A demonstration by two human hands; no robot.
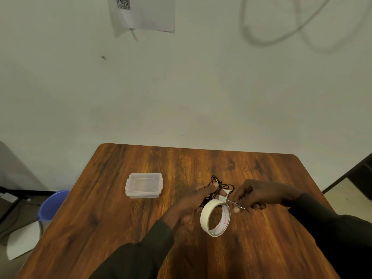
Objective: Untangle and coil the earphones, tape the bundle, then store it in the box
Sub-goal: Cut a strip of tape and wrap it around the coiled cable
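Here the left hand (198,200) grips the earphones (220,187), the right hand (254,195) scissors (237,205); lidded box (144,185) nearby.

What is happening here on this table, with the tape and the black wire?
A person is taping a coiled bundle of black earphones. The left hand grips the bundle, with the tape roll hanging from a strip stuck to it. The right hand holds small scissors at that strip. The clear lidded box sits closed on the table.

Black earphones (218,188) bundled, tape roll (215,218) hanging below; lidded clear box (144,185) left.
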